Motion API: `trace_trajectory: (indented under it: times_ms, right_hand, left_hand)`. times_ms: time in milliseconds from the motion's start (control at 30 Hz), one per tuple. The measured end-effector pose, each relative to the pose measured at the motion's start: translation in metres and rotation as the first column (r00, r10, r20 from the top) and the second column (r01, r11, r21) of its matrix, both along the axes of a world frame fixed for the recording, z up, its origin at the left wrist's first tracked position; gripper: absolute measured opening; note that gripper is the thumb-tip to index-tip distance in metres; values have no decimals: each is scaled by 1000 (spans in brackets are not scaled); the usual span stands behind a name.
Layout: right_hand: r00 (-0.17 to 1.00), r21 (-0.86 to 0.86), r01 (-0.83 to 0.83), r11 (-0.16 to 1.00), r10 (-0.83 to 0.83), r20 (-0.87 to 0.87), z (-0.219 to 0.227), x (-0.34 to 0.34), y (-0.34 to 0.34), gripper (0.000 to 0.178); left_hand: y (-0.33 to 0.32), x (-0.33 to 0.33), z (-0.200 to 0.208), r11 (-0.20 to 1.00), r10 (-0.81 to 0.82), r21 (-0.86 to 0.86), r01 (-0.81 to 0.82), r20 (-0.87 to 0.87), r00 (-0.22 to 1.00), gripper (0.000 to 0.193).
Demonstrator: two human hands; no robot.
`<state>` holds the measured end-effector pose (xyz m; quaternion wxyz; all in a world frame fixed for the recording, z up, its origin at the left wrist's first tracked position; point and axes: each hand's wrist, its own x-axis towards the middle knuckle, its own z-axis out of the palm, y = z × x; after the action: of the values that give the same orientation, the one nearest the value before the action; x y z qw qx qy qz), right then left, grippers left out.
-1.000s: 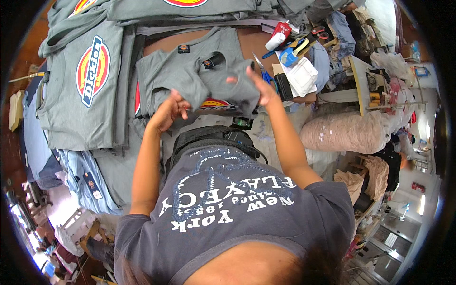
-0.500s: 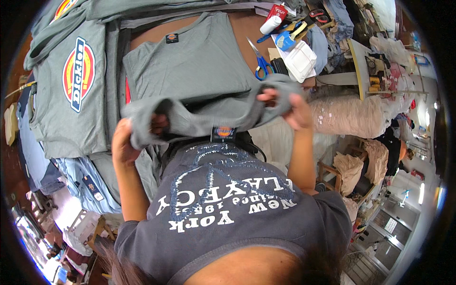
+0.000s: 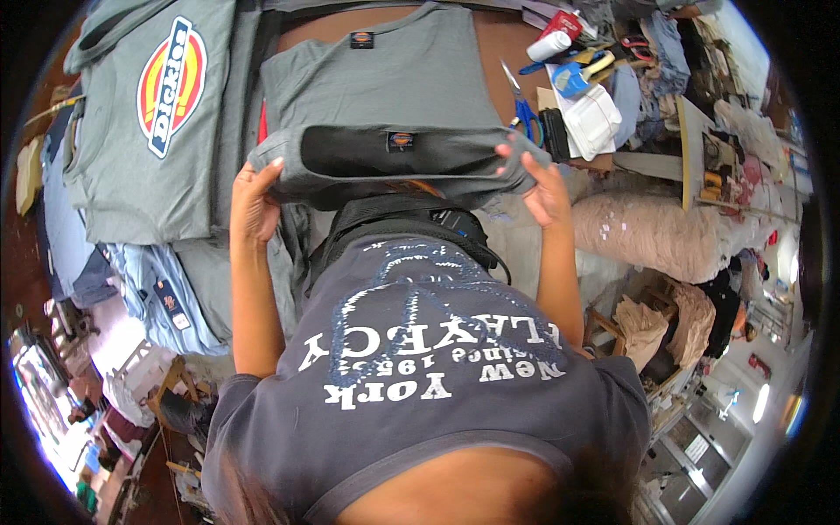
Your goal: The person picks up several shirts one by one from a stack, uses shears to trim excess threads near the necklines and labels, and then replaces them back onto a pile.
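Since a moment ago, I have stretched the grey cotton T-shirt [image 3: 394, 157] flat, its small orange neck label centred. Left hand [image 3: 254, 206] and right hand [image 3: 542, 184] clench its ends over the table's near edge, beside blue-handled scissors [image 3: 522, 107].

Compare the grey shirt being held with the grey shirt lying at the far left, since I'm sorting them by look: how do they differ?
The held shirt is stretched between the left hand and right hand, its opening spread and a small tag visible inside; the flat shirt lies spread out untouched. The flat shirt shows a large red, yellow and blue emblem; the held shirt shows no such print from here. Both are the same grey knit.
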<state>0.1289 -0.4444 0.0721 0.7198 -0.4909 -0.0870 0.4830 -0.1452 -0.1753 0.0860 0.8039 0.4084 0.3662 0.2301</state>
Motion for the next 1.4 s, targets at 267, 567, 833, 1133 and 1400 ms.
trace_trajectory:
  times_ms: [267,567,833,1133,1400]
  right_hand:
    - [824,-60,-282,958,209,-526,-47,-16,-12,45]
    - [978,165,14,986,20,-207,-3,34,-28,48]
    - [902,508,-29,861,241,-358,55,78,-16,49]
    - [977,-5,-73,997,70,-202,-56,128,152,62]
    - [903,90,-316,944,329,-276,-59,134,158,81]
  left_hand:
    - [-9,7,-9,999,8,35,-8,-10,1000,38]
    - [-2,-8,7,997,-68,48,65,68,995,30]
    - [35,-36,48,994,-112,36,106,409,906,34]
    - [152,64,-88,961,-35,-267,77,156,987,23]
    - [147,67,-76,925,-220,-267,269,198,955,39]
